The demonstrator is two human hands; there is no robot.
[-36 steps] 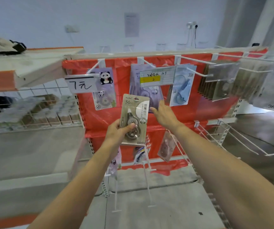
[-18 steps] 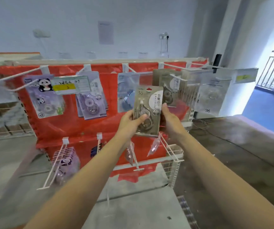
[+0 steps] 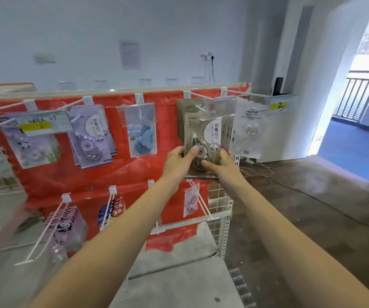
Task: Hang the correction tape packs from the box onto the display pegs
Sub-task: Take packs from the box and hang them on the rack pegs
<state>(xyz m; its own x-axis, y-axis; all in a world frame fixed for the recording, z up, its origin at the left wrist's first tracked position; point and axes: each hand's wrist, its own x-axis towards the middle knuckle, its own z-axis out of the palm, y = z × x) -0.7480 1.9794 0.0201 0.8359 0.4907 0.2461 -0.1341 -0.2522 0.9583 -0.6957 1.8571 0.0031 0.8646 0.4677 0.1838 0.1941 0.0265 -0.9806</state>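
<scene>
A: Nearest the camera, both forearms reach out over the grey shelf base point(image 3: 179, 285). Left hand point(image 3: 177, 162) and right hand point(image 3: 221, 166) both grasp the tan correction tape pack point(image 3: 201, 143), thumbs across its front, fingers behind. Pack upright, lower half in the hands.

B: Where does it sit against the rack?

A: Held up in front of the stack of matching tan packs point(image 3: 182, 116) on the upper-row peg point(image 3: 195, 96), its top just under the clear price-tag holder point(image 3: 220, 107). Can't tell whether the hang hole is on the wire yet; top edge is blurred behind the plastic.

B: Best way through the step, in your view?

A: Keep the card square to the peg, bring the hole to the wire tip, slide straight back towards the red backing point(image 3: 134, 174). Probably lift the tag holder clear first.

B: Edges to mind?

A: Clear white pack point(image 3: 249, 132) hangs just right, close to the right knuckles. Lower pegs point(image 3: 201, 203) jut out beneath the wrists. Blue pack point(image 3: 142, 138) left, well apart.

B: Open room?

A: Near side, back towards the body. Far right, bare floor point(image 3: 312, 207) runs to the doorway point(image 3: 354, 121). Box not in view.
</scene>
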